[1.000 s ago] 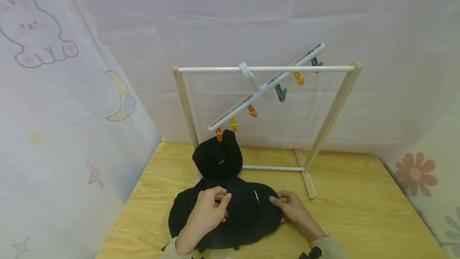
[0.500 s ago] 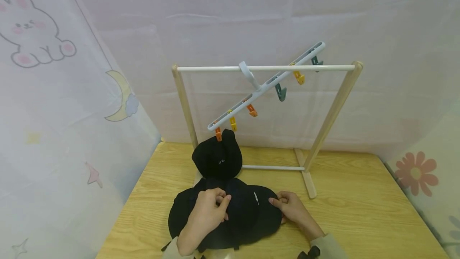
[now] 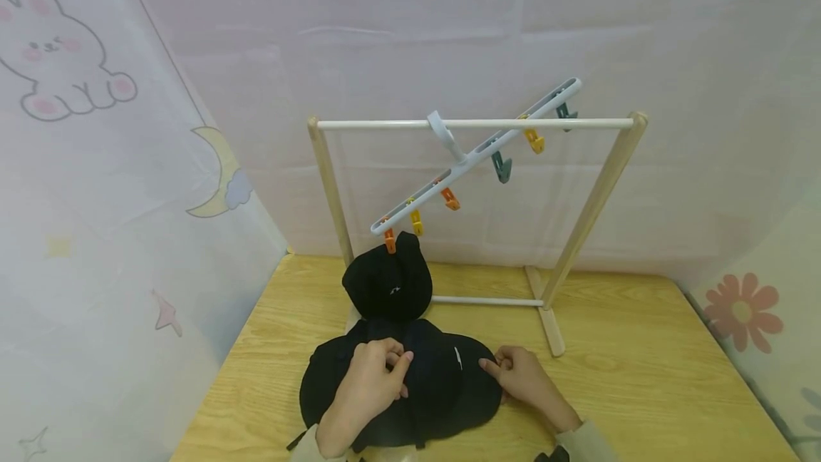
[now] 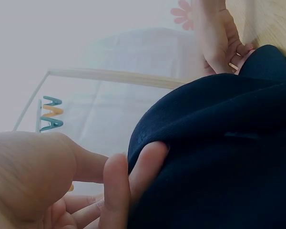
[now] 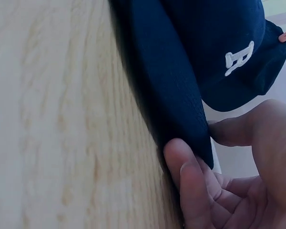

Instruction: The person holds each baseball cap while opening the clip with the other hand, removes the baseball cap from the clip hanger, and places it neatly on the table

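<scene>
A black baseball cap (image 3: 436, 383) lies on the table with its brim toward the right; dark fabric and another brim-like edge extend to its left. My right hand (image 3: 522, 376) pinches the brim (image 5: 167, 90), thumb on one face and fingers on the other. Over the crown, my left hand (image 3: 375, 376) pinches dark fabric (image 4: 205, 143) between thumb and fingers; its exact hold is partly hidden. Behind stands a second black cap (image 3: 388, 284) with a small white mark, its top just at an orange clip (image 3: 390, 241). Whether that clip grips it, I cannot tell.
A wooden rack (image 3: 593, 212) with a white top rail (image 3: 372, 124) stands at the back. From the rail hangs a slanted pale clip hanger (image 3: 471, 159) with orange, yellow and green clips. The wooden table (image 3: 622, 362) reaches patterned cloth walls (image 3: 737, 162).
Both hands keep their hold on the cap. The right hand shifts very slightly at the brim; the caps and hanger look almost unchanged.
</scene>
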`<state>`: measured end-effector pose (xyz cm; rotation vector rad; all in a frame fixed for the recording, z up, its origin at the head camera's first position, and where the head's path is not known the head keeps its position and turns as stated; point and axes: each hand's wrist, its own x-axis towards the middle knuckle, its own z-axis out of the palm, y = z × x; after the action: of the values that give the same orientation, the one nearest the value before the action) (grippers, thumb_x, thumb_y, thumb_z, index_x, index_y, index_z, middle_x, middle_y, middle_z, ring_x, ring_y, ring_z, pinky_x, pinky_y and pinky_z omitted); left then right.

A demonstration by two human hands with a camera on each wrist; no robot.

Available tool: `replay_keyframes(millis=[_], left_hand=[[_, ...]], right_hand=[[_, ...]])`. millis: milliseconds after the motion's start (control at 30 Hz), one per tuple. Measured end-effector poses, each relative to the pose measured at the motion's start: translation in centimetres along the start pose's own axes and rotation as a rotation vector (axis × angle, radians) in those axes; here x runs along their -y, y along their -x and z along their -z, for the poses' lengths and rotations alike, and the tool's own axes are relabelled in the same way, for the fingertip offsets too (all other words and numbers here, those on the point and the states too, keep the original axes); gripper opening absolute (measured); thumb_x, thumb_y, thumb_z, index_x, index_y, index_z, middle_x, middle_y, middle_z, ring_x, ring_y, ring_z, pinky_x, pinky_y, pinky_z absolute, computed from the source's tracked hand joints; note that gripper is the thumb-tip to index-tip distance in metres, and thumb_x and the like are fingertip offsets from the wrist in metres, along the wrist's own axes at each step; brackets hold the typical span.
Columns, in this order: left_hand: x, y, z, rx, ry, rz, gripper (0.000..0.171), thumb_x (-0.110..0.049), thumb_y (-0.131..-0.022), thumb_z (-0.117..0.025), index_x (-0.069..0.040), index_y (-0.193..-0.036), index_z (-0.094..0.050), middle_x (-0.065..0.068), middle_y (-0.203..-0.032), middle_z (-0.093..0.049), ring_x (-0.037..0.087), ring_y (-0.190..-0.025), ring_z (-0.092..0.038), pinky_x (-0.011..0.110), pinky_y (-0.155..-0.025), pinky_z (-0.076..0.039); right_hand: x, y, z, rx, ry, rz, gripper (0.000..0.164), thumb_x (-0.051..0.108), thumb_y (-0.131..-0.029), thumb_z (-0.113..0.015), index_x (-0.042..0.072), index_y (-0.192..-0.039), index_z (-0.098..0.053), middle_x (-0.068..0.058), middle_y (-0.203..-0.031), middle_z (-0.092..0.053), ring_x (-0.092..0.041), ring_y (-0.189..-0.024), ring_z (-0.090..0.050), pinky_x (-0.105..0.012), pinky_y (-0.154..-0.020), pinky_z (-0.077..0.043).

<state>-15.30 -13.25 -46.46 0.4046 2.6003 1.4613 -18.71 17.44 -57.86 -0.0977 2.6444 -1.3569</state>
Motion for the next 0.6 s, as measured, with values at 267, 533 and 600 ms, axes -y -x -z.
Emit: replay_keyframes(millis=[267,533,600], left_hand=[[-0.06,0.06,0.09,0.017,0.027,0.013,0.021,-0.016,-0.105,-0.069,0.005,-0.11,-0.072,0.001,-0.075,-0.076,0.01,-0.052,-0.068,0.025,-0.05,-0.054],[0.16,0.17,0.52,0.058,0.062,0.024,0.024,-0.018,-0.106,-0.068,0.004,-0.114,-0.071,0.002,-0.085,-0.077,0.011,-0.057,-0.071,0.025,-0.056,-0.058],[0.2,0.25,0.57,0.061,0.064,0.031,0.025,-0.019,-0.106,-0.068,0.004,-0.116,-0.071,0.002,-0.087,-0.077,0.012,-0.058,-0.071,0.026,-0.057,-0.059]], right_hand=[[0.3,-0.18,0.02,-0.062,0.14,-0.06,0.04,0.04,-0.095,-0.081,0.013,-0.074,-0.06,0.003,-0.061,-0.049,-0.012,-0.054,-0.046,-0.026,-0.052,-0.037],[0.29,-0.42,0.04,-0.083,0.135,-0.092,0.05,0.057,-0.094,-0.076,0.013,-0.074,-0.063,0.001,-0.062,-0.053,-0.014,-0.055,-0.05,-0.027,-0.052,-0.039],[0.34,-0.42,0.09,-0.084,0.134,-0.079,0.048,0.055,-0.094,-0.078,0.013,-0.075,-0.062,0.002,-0.062,-0.053,-0.013,-0.056,-0.049,-0.026,-0.053,-0.039]])
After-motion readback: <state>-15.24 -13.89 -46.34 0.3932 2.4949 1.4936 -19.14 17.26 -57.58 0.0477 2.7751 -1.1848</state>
